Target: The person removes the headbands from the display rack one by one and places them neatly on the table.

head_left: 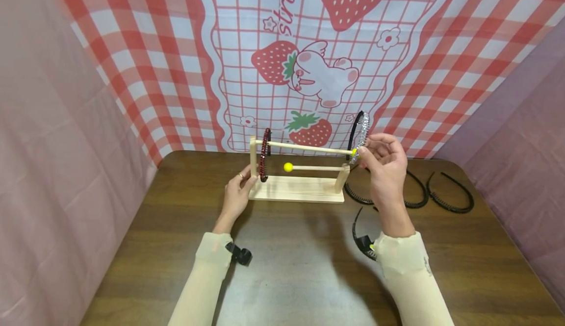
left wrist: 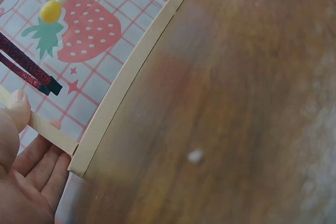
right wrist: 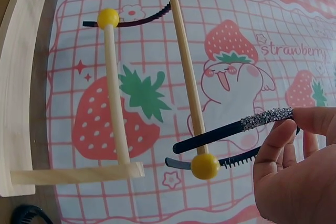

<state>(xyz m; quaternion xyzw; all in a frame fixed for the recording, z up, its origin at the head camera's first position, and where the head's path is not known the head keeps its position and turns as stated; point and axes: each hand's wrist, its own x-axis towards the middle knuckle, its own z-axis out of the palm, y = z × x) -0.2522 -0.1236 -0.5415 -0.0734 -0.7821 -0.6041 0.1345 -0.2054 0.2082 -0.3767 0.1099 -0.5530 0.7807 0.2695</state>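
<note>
A wooden headband stand [head_left: 295,196] has two rods with yellow ball ends, one from each upright. My left hand [head_left: 237,194] grips its left upright, thumb on one side and fingers behind [left wrist: 39,166]. A dark red glittery headband [head_left: 263,162] hangs on the upper rod [head_left: 309,147] near that upright. My right hand [head_left: 388,169] pinches a black headband with silver sparkles [right wrist: 262,119] by its sparkly band. This headband is at the upper rod's yellow ball end [right wrist: 205,166], its two tips on either side of the rod in the right wrist view.
Black toothed headbands [head_left: 459,210] lie on the brown table [head_left: 282,277] at the right, partly behind my right hand. Another dark curved band [head_left: 355,223] lies by my right wrist. A strawberry-print cloth [head_left: 212,95] hangs behind the table, with pink curtains [head_left: 66,169] at both sides.
</note>
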